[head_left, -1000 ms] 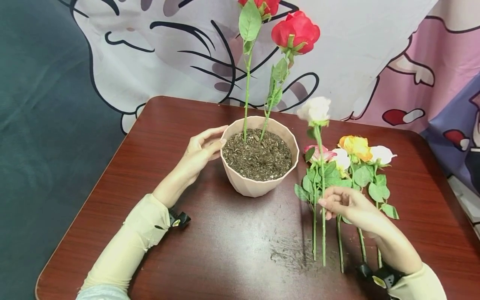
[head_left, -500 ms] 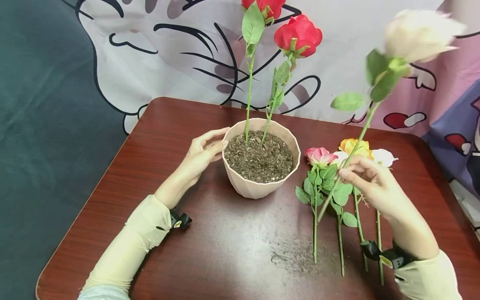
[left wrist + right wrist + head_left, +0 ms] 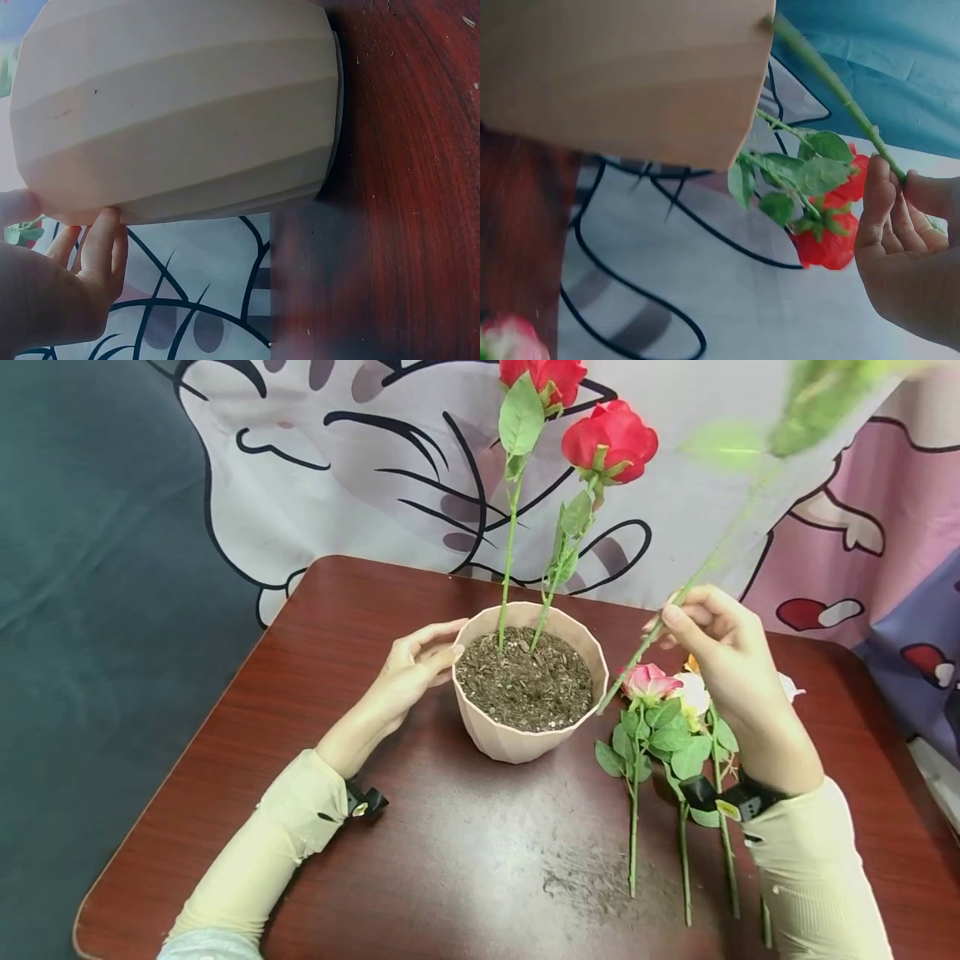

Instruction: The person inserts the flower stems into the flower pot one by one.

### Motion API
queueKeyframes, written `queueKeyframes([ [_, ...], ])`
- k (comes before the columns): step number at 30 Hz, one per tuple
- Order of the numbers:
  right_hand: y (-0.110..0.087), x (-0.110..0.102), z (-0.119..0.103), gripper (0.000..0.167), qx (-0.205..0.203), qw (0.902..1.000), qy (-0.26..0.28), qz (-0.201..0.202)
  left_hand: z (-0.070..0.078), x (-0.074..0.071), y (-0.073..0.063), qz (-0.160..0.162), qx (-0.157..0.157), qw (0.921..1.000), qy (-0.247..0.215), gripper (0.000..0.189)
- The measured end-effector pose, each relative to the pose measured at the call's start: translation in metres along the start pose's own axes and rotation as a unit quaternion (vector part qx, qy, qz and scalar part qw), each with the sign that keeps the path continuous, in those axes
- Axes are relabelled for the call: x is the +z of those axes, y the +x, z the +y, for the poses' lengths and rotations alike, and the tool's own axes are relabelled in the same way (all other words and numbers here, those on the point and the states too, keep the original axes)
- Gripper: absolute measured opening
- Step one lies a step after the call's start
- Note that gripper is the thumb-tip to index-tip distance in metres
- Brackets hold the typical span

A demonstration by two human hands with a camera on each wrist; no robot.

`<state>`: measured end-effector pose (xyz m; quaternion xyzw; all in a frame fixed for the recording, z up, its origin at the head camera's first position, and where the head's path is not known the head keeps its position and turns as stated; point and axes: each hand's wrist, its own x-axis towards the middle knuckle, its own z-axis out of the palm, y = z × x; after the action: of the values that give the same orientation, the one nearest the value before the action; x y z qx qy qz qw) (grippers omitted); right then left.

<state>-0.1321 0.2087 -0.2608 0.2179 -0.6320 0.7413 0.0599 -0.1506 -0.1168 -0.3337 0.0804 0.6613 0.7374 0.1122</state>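
A beige faceted flowerpot (image 3: 504,739) full of dark soil (image 3: 525,685) stands on the table, with two red roses (image 3: 611,442) upright in the soil. Against its left side my left hand (image 3: 408,672) rests, thumb at the rim and fingertips touching the outer wall, as the left wrist view also shows. My right hand (image 3: 731,652) pinches the green stem (image 3: 643,647) of a rose between thumb and fingers. That stem slants, its lower end close to the pot's right rim. Its bloom is blurred and mostly beyond the top edge; earlier frames show it white.
Right of the pot lie several cut roses, among them a pink rose (image 3: 648,683) and a white rose (image 3: 692,693), partly under my right forearm. Soil crumbs (image 3: 585,889) are scattered on the brown table (image 3: 360,893). A printed curtain (image 3: 360,493) hangs behind.
My right hand has lifted the white rose from over the other flowers, tilted it, and brought its stem end up and left to the pot's rim. My left hand stays at the pot.
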Motion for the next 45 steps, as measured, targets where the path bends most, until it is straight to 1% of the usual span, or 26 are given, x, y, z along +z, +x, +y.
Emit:
queueKeyframes([
  [4, 0.016, 0.004, 0.003, 0.005, 0.022, 0.9997, -0.001, -0.007, -0.001, 0.001, 0.0, 0.0, 0.0, 1.0, -0.002, 0.041],
  [8, 0.029, 0.009, 0.011, 0.006, 0.025, 0.9995, -0.009, 0.014, 0.0, 0.001, 0.0, 0.004, -0.004, 1.0, 0.0, 0.041],
  [11, 0.037, 0.012, 0.023, 0.008, 0.02, 0.9993, -0.018, 0.024, 0.0, 0.001, -0.001, 0.004, -0.003, 1.0, 0.0, 0.041],
  [14, 0.041, 0.015, 0.036, 0.01, 0.01, 0.9979, -0.049, 0.042, 0.001, 0.001, -0.001, 0.003, -0.002, 1.0, -0.003, 0.041],
  [16, 0.041, 0.017, 0.043, 0.011, 0.003, 0.9943, -0.092, 0.054, 0.001, 0.001, -0.002, 0.005, -0.002, 1.0, -0.004, 0.041],
  [18, 0.041, 0.019, 0.047, 0.011, -0.007, 0.9857, -0.156, 0.065, 0.0, 0.001, -0.002, 0.005, -0.003, 1.0, -0.003, 0.041],
  [21, 0.039, 0.021, 0.051, 0.006, -0.03, 0.965, -0.251, 0.068, 0.0, 0.001, -0.003, 0.007, -0.002, 1.0, -0.003, 0.041],
  [23, 0.039, 0.022, 0.053, 0.011, -0.048, 0.9515, -0.298, 0.06, 0.0, 0.0, -0.002, 0.006, 0.0, 1.0, -0.003, 0.041],
  [25, 0.039, 0.024, 0.053, 0.015, -0.068, 0.9404, -0.329, 0.052, 0.0, 0.0, -0.002, 0.006, 0.002, 1.0, -0.005, 0.041],
  [27, 0.038, 0.025, 0.054, 0.015, -0.092, 0.9284, -0.357, 0.043, -0.001, 0.0, -0.001, 0.004, 0.003, 1.0, -0.005, 0.041],
  [31, 0.036, 0.028, 0.054, 0.009, -0.161, 0.8981, -0.407, 0.041, -0.002, 0.0, 0.0, 0.001, 0.002, 1.0, -0.005, 0.042],
  [33, 0.035, 0.03, 0.054, 0.007, -0.196, 0.8866, -0.416, 0.045, -0.001, 0.001, 0.0, 0.001, 0.002, 1.0, -0.004, 0.042],
  [35, 0.033, 0.032, 0.053, 0.005, -0.219, 0.8775, -0.424, 0.048, -0.001, 0.002, 0.0, 0.001, 0.003, 1.0, -0.003, 0.041],
  [37, 0.032, 0.034, 0.053, 0.005, -0.232, 0.8703, -0.431, 0.051, -0.001, 0.003, 0.0, 0.001, 0.004, 1.0, -0.003, 0.041],
  [39, 0.032, 0.035, 0.054, 0.005, -0.236, 0.8663, -0.438, 0.047, -0.001, 0.003, 0.0, 0.0, 0.006, 1.0, -0.002, 0.042],
  [40, 0.032, 0.035, 0.055, 0.005, -0.235, 0.866, -0.439, 0.042, -0.001, 0.002, 0.0, 0.002, 0.005, 1.0, -0.003, 0.041],
  [42, 0.032, 0.035, 0.057, 0.006, -0.228, 0.8701, -0.436, 0.029, -0.001, 0.002, 0.0, 0.003, 0.006, 1.0, -0.003, 0.041],
  [45, 0.032, 0.034, 0.062, 0.006, -0.206, 0.8829, -0.422, 0.019, -0.002, 0.002, 0.0, 0.004, 0.005, 1.0, -0.006, 0.041],
])
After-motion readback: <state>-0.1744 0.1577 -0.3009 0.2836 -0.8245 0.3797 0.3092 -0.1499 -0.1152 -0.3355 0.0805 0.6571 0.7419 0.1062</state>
